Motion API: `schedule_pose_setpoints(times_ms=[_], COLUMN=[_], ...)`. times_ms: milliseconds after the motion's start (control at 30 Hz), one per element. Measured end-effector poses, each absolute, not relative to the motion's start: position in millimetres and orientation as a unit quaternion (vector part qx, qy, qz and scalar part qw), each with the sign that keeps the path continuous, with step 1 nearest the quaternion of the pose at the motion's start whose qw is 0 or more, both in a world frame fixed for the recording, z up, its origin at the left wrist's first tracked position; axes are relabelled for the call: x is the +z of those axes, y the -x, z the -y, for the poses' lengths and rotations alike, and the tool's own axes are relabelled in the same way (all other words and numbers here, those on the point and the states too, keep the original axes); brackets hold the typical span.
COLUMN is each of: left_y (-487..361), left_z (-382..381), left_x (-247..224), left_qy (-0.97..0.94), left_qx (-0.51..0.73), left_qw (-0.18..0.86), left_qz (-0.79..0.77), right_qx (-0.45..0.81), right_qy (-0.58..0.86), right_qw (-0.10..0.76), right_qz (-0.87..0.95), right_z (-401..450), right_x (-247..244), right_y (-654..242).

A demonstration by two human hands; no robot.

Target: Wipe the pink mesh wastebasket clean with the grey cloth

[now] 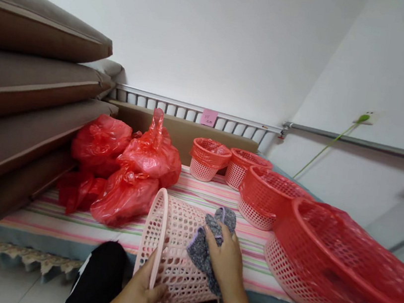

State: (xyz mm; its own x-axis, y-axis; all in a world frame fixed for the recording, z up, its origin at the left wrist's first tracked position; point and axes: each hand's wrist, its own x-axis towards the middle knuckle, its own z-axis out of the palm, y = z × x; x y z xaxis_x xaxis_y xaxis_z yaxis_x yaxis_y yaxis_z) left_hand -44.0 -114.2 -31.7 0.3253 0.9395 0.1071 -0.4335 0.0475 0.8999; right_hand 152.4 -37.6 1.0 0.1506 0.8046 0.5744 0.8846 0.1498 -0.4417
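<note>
A pink perforated plastic basket [182, 239] lies tilted on its side in front of me, its round rim facing left. My left hand [144, 284] grips that rim near the bottom, thumb outside and fingers partly hidden inside. Under my right hand [224, 257] is a grey cloth with purple edging [200, 254], pressed against the basket's side towards its base. The fingers of that hand are bent over the cloth.
Full red plastic bags [130, 196] sit to the left, beside stacked brown cushions [35, 78]. Pink baskets lined with red bags [259, 199] form a row along the right of the striped sheet [197, 188]. Behind stands a white radiator [181, 111] with a pink note [209, 117].
</note>
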Motion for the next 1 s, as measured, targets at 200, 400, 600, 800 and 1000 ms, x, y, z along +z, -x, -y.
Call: schedule_pose_setpoints(times_ms=[200, 400, 600, 800, 1000], left_y=[38, 26, 24, 24, 26], left_z=[110, 105, 110, 112, 111], left_x=[-36, -60, -62, -74, -39], left_qy=[-0.408, -0.368, -0.459, -0.505, -0.482], left_qx=[0.505, 0.521, 0.511, 0.474, 0.486], left_qw=[0.700, 0.718, 0.671, 0.653, 0.659], left_qz=[-0.296, -0.278, -0.279, -0.305, -0.312], right_qx=[-0.026, 0.051, -0.070, -0.111, -0.129], right_qy=[0.570, 0.508, 0.632, 0.733, 0.729], right_qw=[0.465, 0.476, 0.395, 0.377, 0.380], right_qz=[0.677, 0.716, 0.663, 0.555, 0.554], right_z=[65, 84, 46, 20, 25], right_x=[5, 19, -9, -38, -41], right_y=[-88, -46, -139, -223, -215])
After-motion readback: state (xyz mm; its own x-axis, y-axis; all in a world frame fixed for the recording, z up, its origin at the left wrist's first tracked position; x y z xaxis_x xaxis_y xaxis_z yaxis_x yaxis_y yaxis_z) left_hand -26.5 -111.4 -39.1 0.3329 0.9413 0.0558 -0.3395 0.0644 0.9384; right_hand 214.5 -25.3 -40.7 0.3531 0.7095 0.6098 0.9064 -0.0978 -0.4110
